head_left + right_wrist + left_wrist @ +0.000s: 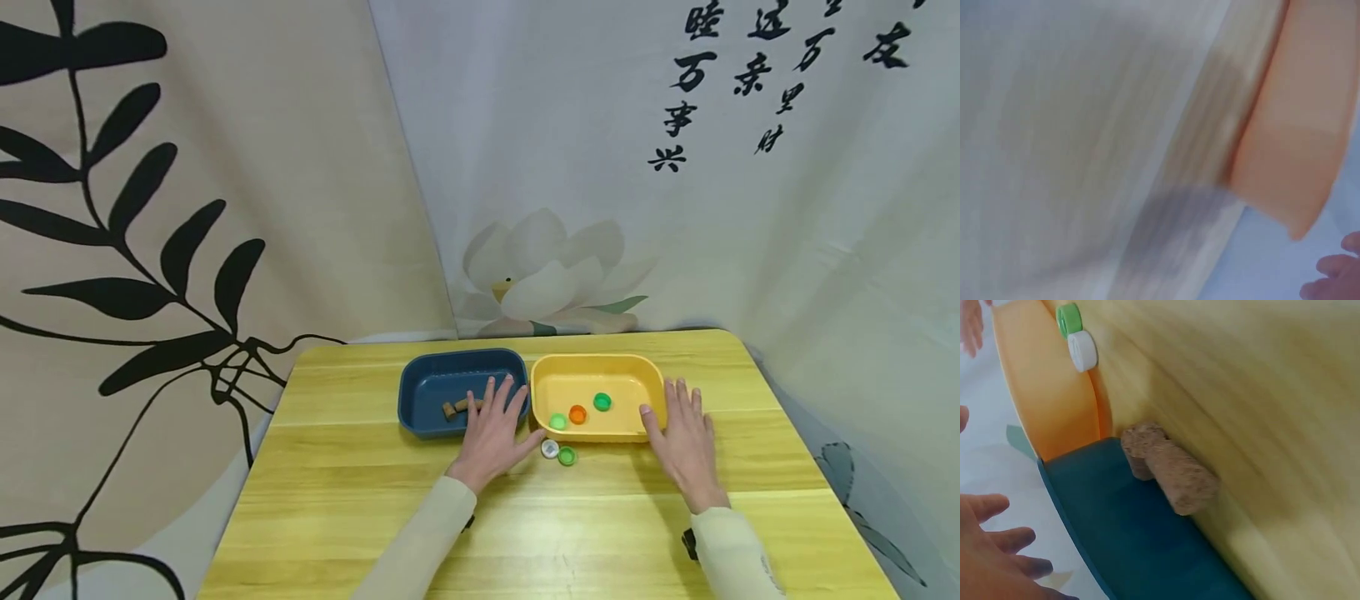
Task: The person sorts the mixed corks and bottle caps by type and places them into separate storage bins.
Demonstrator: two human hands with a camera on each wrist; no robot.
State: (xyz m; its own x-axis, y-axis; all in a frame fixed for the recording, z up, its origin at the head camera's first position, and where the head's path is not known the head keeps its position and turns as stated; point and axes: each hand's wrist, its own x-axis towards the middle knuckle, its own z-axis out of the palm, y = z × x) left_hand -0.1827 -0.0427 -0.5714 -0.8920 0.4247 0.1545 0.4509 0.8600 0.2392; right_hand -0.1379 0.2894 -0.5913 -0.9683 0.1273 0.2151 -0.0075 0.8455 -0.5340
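Observation:
My left hand (495, 437) stretches over the near right part of a dark blue tray (420, 375), fingers spread, gripping nothing. Brown corks (448, 410) lie in that tray, partly covered by the hand. Two more corks (1182, 478) show at the blue tray's near wall in the left wrist view; the hand hides that spot from the head view. My right hand (686, 450) extends at the right end of a yellow tray (551, 375), fingers fairly straight; contact is unclear. Inside lie a green cap (602, 402), an orange cap (577, 414) and a light green cap (558, 422).
On the wooden table (337, 500), a white cap (550, 449) and a green cap (566, 456) lie just before the yellow tray. Both trays stand side by side near the back edge. A printed curtain (600, 250) hangs behind the table.

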